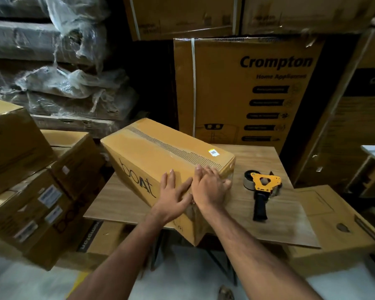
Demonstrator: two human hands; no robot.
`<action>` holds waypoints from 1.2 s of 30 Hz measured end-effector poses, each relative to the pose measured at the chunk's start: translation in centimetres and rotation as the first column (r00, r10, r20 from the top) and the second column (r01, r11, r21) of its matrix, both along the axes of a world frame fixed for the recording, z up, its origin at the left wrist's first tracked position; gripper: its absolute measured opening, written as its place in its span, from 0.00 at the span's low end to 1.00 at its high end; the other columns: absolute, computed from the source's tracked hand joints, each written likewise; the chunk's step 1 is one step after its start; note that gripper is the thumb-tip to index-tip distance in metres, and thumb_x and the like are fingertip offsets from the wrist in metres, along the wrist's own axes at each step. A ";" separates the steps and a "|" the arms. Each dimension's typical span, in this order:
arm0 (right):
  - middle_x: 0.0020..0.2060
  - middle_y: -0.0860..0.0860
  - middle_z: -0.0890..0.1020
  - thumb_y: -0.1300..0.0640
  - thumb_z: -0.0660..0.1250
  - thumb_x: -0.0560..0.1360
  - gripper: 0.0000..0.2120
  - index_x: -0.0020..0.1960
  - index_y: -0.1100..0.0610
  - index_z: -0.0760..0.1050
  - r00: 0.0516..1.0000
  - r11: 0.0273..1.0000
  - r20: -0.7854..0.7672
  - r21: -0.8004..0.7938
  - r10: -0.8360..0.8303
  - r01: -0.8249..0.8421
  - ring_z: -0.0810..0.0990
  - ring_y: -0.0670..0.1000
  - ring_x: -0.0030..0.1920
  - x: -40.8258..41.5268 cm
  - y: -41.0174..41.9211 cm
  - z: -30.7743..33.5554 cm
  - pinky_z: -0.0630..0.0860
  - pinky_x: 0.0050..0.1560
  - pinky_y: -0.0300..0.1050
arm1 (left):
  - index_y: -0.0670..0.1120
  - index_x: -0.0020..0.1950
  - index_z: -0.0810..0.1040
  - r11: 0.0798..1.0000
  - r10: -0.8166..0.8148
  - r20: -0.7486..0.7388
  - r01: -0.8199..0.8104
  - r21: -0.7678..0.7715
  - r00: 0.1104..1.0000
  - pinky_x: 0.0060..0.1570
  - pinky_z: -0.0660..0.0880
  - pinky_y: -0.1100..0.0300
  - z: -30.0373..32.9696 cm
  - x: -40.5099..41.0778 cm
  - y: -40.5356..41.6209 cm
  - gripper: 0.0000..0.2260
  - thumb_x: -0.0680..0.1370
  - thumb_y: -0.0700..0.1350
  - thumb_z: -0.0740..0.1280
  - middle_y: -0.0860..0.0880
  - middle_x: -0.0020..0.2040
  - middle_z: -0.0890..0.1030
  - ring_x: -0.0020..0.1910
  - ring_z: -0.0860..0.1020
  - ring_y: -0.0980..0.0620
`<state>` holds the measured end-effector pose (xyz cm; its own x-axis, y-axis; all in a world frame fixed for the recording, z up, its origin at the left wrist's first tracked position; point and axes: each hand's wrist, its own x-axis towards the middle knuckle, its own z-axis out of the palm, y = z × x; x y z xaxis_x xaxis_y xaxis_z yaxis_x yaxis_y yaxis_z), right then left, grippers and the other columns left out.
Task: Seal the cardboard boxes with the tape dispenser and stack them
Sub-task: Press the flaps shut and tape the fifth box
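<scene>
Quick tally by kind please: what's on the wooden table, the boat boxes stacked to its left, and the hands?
Boat box on the wooden table: 1
Tape dispenser on the table: 1
Boat boxes stacked at left: 3 visible
Hands, both flat on the table's box: 2, left hand, right hand
Total: 7

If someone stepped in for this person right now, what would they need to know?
Left hand and right hand: both flat on the near end of the boat box, no grip on anything.
Tape dispenser lies idle on the wooden table, right of the box.
Done: tape runs along the box's top seam.
Left: finish pressing the tape down, then move it to the stacked boxes on the left.
</scene>
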<state>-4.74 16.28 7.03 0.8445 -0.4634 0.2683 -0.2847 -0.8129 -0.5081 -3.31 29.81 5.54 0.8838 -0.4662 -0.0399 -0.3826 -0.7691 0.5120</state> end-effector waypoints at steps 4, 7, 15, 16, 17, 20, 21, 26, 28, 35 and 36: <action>0.51 0.50 0.86 0.42 0.43 0.81 0.32 0.50 0.55 0.84 0.971 0.978 0.149 -0.119 0.185 -0.168 0.81 0.51 0.55 -2.2 3.2 -1.3 0.66 0.59 0.53 | 0.60 0.67 0.76 0.996 -0.001 0.009 0.002 -0.088 1.000 0.75 0.40 0.55 1.9 2.3 6.7 0.22 0.74 0.56 0.57 0.40 0.79 0.58 0.80 0.48 0.45; 0.39 0.47 0.84 0.46 0.52 0.81 0.21 0.40 0.52 0.80 0.900 0.933 0.261 -0.184 0.350 -0.309 0.80 0.50 0.40 -2.6 3.9 -1.9 0.69 0.55 0.55 | 0.54 0.53 0.79 0.973 0.189 -0.011 -0.188 -0.131 0.982 0.77 0.48 0.52 3.2 3.7 9.0 0.11 0.77 0.53 0.60 0.44 0.71 0.73 0.78 0.58 0.46; 0.71 0.53 0.72 0.40 0.54 0.80 0.23 0.69 0.49 0.72 0.928 0.891 0.126 -0.352 0.350 -0.288 0.66 0.56 0.72 -2.3 0.8 -6.6 0.64 0.66 0.67 | 0.53 0.74 0.61 0.982 0.064 0.102 -0.081 0.173 0.993 0.77 0.52 0.46 1.3 1.8 9.9 0.44 0.65 0.76 0.65 0.46 0.81 0.51 0.80 0.43 0.46; 0.71 0.53 0.71 0.40 0.54 0.80 0.24 0.70 0.49 0.71 0.928 0.889 0.116 -0.350 0.354 -0.295 0.65 0.56 0.72 -1.8 0.6 -6.6 0.65 0.66 0.66 | 0.54 0.75 0.61 0.980 0.076 0.140 -0.100 0.174 0.987 0.77 0.52 0.47 1.1 1.9 9.8 0.45 0.65 0.75 0.66 0.47 0.81 0.51 0.80 0.44 0.46; 0.72 0.52 0.71 0.39 0.54 0.80 0.24 0.70 0.49 0.71 0.930 0.890 0.105 -0.347 0.351 -0.297 0.65 0.56 0.72 -1.4 0.5 -6.5 0.65 0.66 0.66 | 0.54 0.75 0.62 0.980 0.092 0.166 -0.119 0.158 0.982 0.77 0.52 0.48 1.0 2.0 9.7 0.45 0.64 0.75 0.66 0.47 0.81 0.52 0.80 0.45 0.47; 0.71 0.52 0.72 0.39 0.54 0.80 0.24 0.71 0.49 0.70 0.940 0.890 0.076 -0.354 0.333 -0.287 0.66 0.56 0.72 0.0 0.9 -6.2 0.67 0.65 0.65 | 0.54 0.75 0.63 0.985 0.119 0.159 -0.137 0.106 0.980 0.77 0.50 0.49 0.8 3.5 10.0 0.45 0.64 0.74 0.68 0.47 0.81 0.54 0.80 0.47 0.47; 0.71 0.53 0.72 0.39 0.54 0.80 0.25 0.71 0.49 0.70 0.942 0.892 0.070 -0.351 0.328 -0.284 0.66 0.56 0.72 0.4 1.2 -6.1 0.67 0.65 0.64 | 0.54 0.74 0.64 0.985 0.120 0.147 -0.136 0.103 0.982 0.77 0.49 0.49 0.9 4.0 10.1 0.45 0.63 0.74 0.69 0.47 0.81 0.54 0.80 0.47 0.46; 0.71 0.52 0.72 0.39 0.54 0.79 0.25 0.71 0.50 0.71 0.940 0.897 0.078 -0.334 0.333 -0.290 0.66 0.56 0.72 1.4 1.7 -6.3 0.66 0.66 0.64 | 0.54 0.73 0.65 0.985 0.118 0.158 -0.135 0.104 0.980 0.77 0.49 0.48 0.8 5.6 10.9 0.45 0.62 0.75 0.69 0.48 0.81 0.56 0.80 0.48 0.47; 0.71 0.53 0.72 0.40 0.55 0.79 0.26 0.72 0.51 0.70 0.930 0.889 0.082 -0.332 0.359 -0.314 0.65 0.56 0.73 1.3 1.5 -6.2 0.65 0.67 0.65 | 0.54 0.74 0.65 0.985 0.117 0.158 -0.135 0.106 0.980 0.77 0.49 0.48 0.7 5.6 10.8 0.45 0.62 0.75 0.69 0.48 0.81 0.56 0.80 0.48 0.47; 0.80 0.52 0.56 0.44 0.54 0.80 0.29 0.79 0.51 0.60 0.868 0.897 0.227 -0.134 0.442 -0.422 0.51 0.51 0.80 0.0 -0.8 -6.1 0.52 0.75 0.60 | 0.55 0.71 0.69 0.929 0.072 0.491 -0.237 0.284 0.868 0.76 0.39 0.38 0.3 3.4 8.1 0.34 0.73 0.75 0.56 0.47 0.80 0.58 0.80 0.47 0.44; 0.80 0.53 0.56 0.45 0.54 0.80 0.28 0.79 0.52 0.60 0.889 0.928 0.269 -0.060 0.369 -0.367 0.51 0.51 0.79 -0.4 -1.7 -6.4 0.52 0.74 0.58 | 0.53 0.69 0.70 0.951 0.069 0.539 -0.218 0.217 0.839 0.77 0.43 0.39 0.1 2.3 6.6 0.29 0.76 0.71 0.56 0.46 0.79 0.60 0.80 0.51 0.44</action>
